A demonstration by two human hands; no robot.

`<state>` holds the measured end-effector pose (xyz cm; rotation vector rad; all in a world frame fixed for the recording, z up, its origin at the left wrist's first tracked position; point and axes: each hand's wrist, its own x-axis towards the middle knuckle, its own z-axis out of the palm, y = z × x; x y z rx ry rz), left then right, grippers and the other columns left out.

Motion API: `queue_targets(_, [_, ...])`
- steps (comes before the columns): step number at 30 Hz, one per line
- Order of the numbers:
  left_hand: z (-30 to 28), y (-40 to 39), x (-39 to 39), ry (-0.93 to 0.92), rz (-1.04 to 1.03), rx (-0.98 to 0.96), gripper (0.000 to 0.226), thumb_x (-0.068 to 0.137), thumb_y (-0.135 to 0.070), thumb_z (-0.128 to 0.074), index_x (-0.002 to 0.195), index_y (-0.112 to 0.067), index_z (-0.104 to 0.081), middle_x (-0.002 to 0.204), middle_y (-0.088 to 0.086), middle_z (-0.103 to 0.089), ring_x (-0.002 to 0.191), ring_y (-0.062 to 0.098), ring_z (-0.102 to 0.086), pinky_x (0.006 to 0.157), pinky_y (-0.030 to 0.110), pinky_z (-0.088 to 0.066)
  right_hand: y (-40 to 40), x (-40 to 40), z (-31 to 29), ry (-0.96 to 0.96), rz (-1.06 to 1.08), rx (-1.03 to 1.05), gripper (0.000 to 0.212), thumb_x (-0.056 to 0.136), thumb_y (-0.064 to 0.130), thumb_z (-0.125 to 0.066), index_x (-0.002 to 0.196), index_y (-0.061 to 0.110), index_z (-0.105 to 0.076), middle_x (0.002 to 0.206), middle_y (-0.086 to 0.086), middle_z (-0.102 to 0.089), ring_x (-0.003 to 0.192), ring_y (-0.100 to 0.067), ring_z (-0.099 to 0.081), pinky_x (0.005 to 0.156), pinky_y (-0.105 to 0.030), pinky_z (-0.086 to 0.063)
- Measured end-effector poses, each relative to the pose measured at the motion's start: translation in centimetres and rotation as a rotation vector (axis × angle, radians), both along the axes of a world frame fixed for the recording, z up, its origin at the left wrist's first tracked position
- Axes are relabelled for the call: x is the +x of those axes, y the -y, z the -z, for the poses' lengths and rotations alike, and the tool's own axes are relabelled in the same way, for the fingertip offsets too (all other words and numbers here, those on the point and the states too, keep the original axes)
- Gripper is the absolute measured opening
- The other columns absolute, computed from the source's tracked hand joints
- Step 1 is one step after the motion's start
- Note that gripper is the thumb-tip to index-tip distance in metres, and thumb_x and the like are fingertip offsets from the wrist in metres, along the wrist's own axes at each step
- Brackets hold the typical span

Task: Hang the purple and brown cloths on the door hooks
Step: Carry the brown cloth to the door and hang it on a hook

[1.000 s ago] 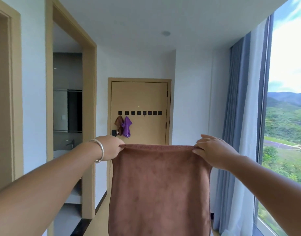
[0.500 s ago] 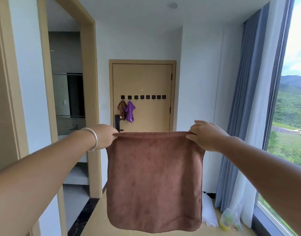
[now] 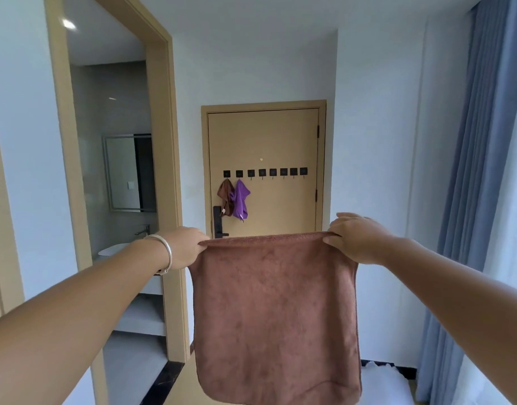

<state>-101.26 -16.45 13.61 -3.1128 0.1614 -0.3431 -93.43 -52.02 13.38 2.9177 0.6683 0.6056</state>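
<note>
A large square brown plush cloth (image 3: 276, 311) is being held spread out at arm's length. Its top left corner is being pinched by the left hand (image 3: 184, 247), on whose wrist a plain silver bangle (image 3: 163, 253) is being worn, and its top right corner is being pinched by the right hand (image 3: 357, 237). The top edge is being kept taut between the two grips, probably so that the cloth is being carried flat and a corner is being kept ready for a hook. The cloth is hanging free in one smooth sheet, with a soft nap and rounded lower corners.

Well beyond it, a tan wooden door (image 3: 276, 141) is being faced across the corridor. A row of small square black door hooks (image 3: 265, 172) is being carried across its middle. From the two leftmost hooks a small brown cloth (image 3: 225, 196) and a small purple cloth (image 3: 240, 200) are hanging, bunched and touching. The remaining hooks are being left bare.
</note>
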Motion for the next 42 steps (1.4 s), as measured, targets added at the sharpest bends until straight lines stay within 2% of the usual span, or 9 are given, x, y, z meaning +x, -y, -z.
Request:
queue_targets(9, [0.7,0.3,11.5,-0.031,-0.058,-0.013,0.032,0.104,-0.02,-0.03,0.082,-0.012,-0.052,0.092,0.006,-0.057,0.08,0.018,-0.049,0.075,0.032,-0.041,-0.3,12.5,0.5,-0.023,-0.055,0.038,0.035,0.101,0.047,-0.031,0.102,0.029,-0.062,0.123,0.007,-0.057,0.14,-0.014,-0.028,0.11,-0.036,-0.03])
queue_targets(15, [1.7,-2.5,20.3,-0.039,-0.048,0.008,0.031,0.104,-0.021,-0.031,0.079,-0.015,-0.049,0.086,0.0,-0.053,0.077,0.015,-0.048,0.067,0.026,-0.036,-2.6,20.4,1.6,-0.026,-0.059,0.037,0.032,0.101,0.047,-0.033,0.096,0.029,-0.06,0.119,0.008,-0.057,0.137,-0.013,-0.031,0.106,-0.032,-0.032])
queue_targets(21, [1.3,-8.4,30.6,-0.005,-0.017,-0.033,0.033,0.101,-0.023,-0.033,0.084,-0.012,-0.059,0.092,0.005,-0.062,0.088,0.024,-0.06,0.084,0.042,-0.05,-6.6,28.6,1.2,-0.023,-0.016,0.014,0.034,0.1,0.049,-0.032,0.091,0.028,-0.057,0.111,0.006,-0.058,0.132,-0.014,-0.036,0.104,-0.034,-0.035])
queue_targets(25, [0.8,-12.6,37.6,0.029,0.016,-0.024,0.033,0.099,-0.023,-0.032,0.089,-0.012,-0.061,0.094,0.004,-0.064,0.089,0.023,-0.061,0.086,0.044,-0.05,-10.4,34.3,0.1,-0.025,0.009,0.031,0.033,0.1,0.049,-0.032,0.089,0.028,-0.055,0.115,0.004,-0.058,0.134,-0.015,-0.034,0.103,-0.035,-0.035])
queue_targets(28, [1.2,-15.2,41.9,0.03,0.024,-0.002,0.035,0.1,-0.024,-0.031,0.097,-0.012,-0.064,0.1,0.002,-0.064,0.092,0.022,-0.061,0.087,0.043,-0.05,-12.9,38.1,0.0,-0.019,0.02,0.034,0.032,0.1,0.049,-0.032,0.077,0.032,-0.048,0.105,0.007,-0.056,0.123,-0.014,-0.042,0.094,-0.032,-0.038])
queue_targets(30, [1.6,-16.7,44.2,0.011,0.027,0.011,0.035,0.1,-0.024,-0.031,0.101,-0.012,-0.064,0.103,0.002,-0.064,0.095,0.022,-0.061,0.089,0.043,-0.05,-14.5,40.5,0.4,-0.02,0.026,0.034,0.034,0.099,0.05,-0.032,0.074,0.033,-0.047,0.09,0.014,-0.049,0.104,-0.011,-0.046,0.083,-0.028,-0.035])
queue_targets(34, [2.3,-19.4,47.7,-0.017,0.028,0.012,0.034,0.101,-0.023,-0.031,0.096,-0.01,-0.063,0.1,0.005,-0.064,0.093,0.024,-0.061,0.087,0.042,-0.05,-17.3,45.2,1.1,-0.016,0.018,0.049,0.028,0.098,0.05,-0.034,0.082,0.036,-0.051,0.082,0.019,-0.041,0.077,0.0,-0.038,0.075,-0.025,-0.032])
queue_targets(39, [2.0,-22.3,51.8,-0.002,-0.008,0.011,0.031,0.099,-0.021,-0.032,0.091,-0.011,-0.06,0.098,0.005,-0.064,0.091,0.025,-0.061,0.084,0.042,-0.051,-20.8,50.5,0.9,-0.061,0.015,0.044,0.029,0.098,0.051,-0.033,0.088,0.035,-0.055,0.087,0.018,-0.044,0.094,-0.009,-0.047,0.081,-0.028,-0.039])
queue_targets(42, [1.9,-23.8,54.7,0.003,-0.028,0.018,0.031,0.099,-0.02,-0.032,0.093,-0.011,-0.061,0.099,0.006,-0.065,0.094,0.026,-0.062,0.084,0.042,-0.051,-22.5,53.9,0.9,-0.065,0.021,0.03,0.039,0.099,0.051,-0.032,0.104,0.03,-0.065,0.101,0.012,-0.052,0.106,-0.011,-0.048,0.091,-0.032,-0.043])
